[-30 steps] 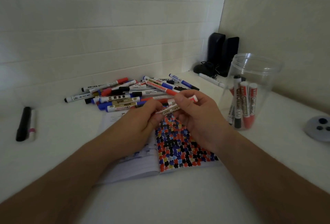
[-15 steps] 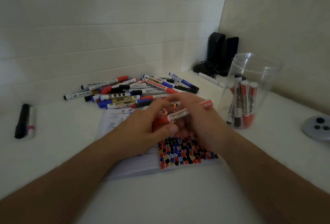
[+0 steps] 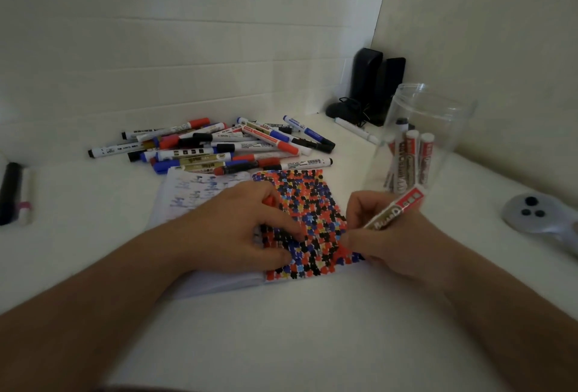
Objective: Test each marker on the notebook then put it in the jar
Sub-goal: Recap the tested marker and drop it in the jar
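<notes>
The right hand (image 3: 394, 235) held a red marker (image 3: 395, 208) the way you hold a pen. Its fingers were curled tight around the marker. The marker leaned, with its back end pointing up toward the jar (image 3: 419, 141). Its tip was down at the page, but the fingers hid it, so I could not tell if it touched the paper.

The left hand (image 3: 237, 229) lay on the open notebook (image 3: 200, 194). Its fingers were curled, and a small red thing (image 3: 269, 201) peeked out between them. It looked like the marker's cap, and the fingers seemed to hold it. The hand also pressed down on the page.

The right page of the notebook was full of little red, blue and black blots (image 3: 309, 191). The left page had some faint blue scribbles. The notebook lay flat on the white tabletop (image 3: 281, 329), right in front of the person.

The jar was clear and stood upright just to the right of the notebook. It had no lid on. A few markers (image 3: 409, 154) stood inside it, leaning on the wall of the jar.

Behind the notebook was a big pile of markers (image 3: 219, 147) with red, blue and black caps. They lay every which way, some on top of others.

Far to the left, a black marker (image 3: 9, 191) and a white one with a pink band (image 3: 25, 201) lay side by side. In the back corner stood two dark speakers (image 3: 375, 85) with a white marker (image 3: 356, 130) lying close by. At the right edge sat a grey round thing (image 3: 531, 213) with dark buttons.
</notes>
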